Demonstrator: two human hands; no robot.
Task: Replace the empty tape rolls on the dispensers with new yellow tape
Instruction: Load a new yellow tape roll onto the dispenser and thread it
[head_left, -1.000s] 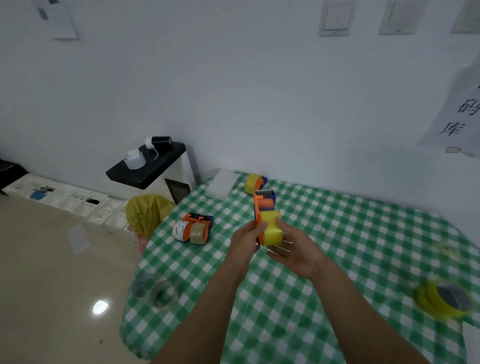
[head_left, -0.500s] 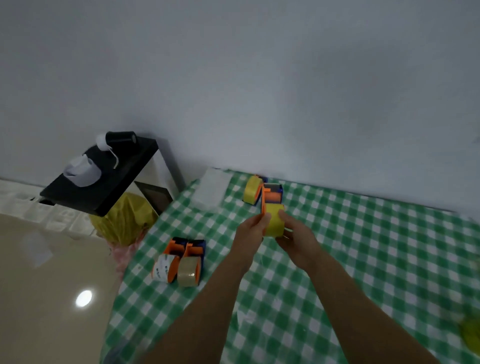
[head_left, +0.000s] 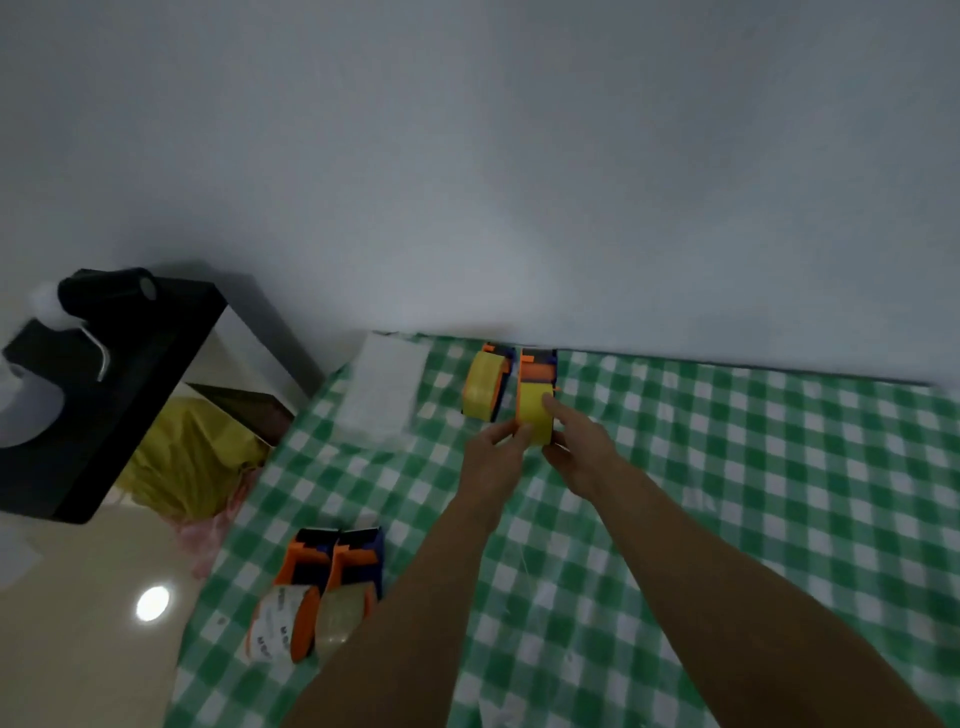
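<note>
Counting four tape dispensers on the green-checked worktop (head_left: 727, 493), we split them two and two. Far pair, by the wall: one loaded dispenser (head_left: 483, 389) with a yellow roll lies alone. Just beside it on its right is the held dispenser (head_left: 537, 370), orange and blue, carrying yellow tape (head_left: 530, 411). Left hand (head_left: 496, 457) pinches its near edge. Right hand (head_left: 576, 452) grips it from the right side, index finger laid on the yellow roll. We cannot tell if it rests on the cloth. Near pair, at the left edge, touching side by side: one printed-roll dispenser (head_left: 288, 597) with dark print on a whitish roll, too blurred for us to read, and one clear-roll dispenser (head_left: 348, 597). One white packet (head_left: 382, 389) lies left of the far pair. One black cabinet (head_left: 104, 405) and one yellow bag (head_left: 192, 457) stand off the worktop.
</note>
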